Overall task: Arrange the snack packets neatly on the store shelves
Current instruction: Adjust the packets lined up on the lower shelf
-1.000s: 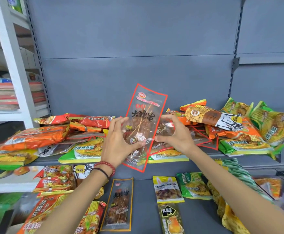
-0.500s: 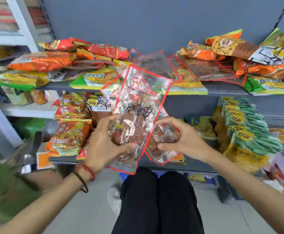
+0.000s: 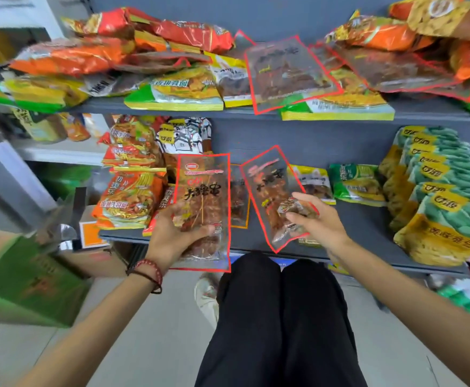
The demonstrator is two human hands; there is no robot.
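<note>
My left hand [image 3: 176, 233] grips a clear red-edged skewer snack packet [image 3: 204, 185] upright in front of the lower shelf [image 3: 354, 241]. My right hand [image 3: 316, 222] holds a second red-edged packet [image 3: 270, 188], tilted to the left, just above the lower shelf. Between the two, an orange-edged packet of the same kind [image 3: 239, 196] lies flat on that shelf. On the upper shelf [image 3: 256, 114] more red-edged packets [image 3: 287, 71] lie loose among orange, red and green bags.
Orange noodle bags [image 3: 129, 196] are stacked at the lower shelf's left end, and green-and-yellow bags [image 3: 440, 191] at its right. Small green and yellow packets [image 3: 358, 184] lie at the back. A green carton [image 3: 24, 280] stands on the floor at left. My legs [image 3: 278, 317] are below the shelf.
The view has dropped from the upper shelf to the lower one. My hands have come down and moved apart, splitting the packets held together into one per hand.
</note>
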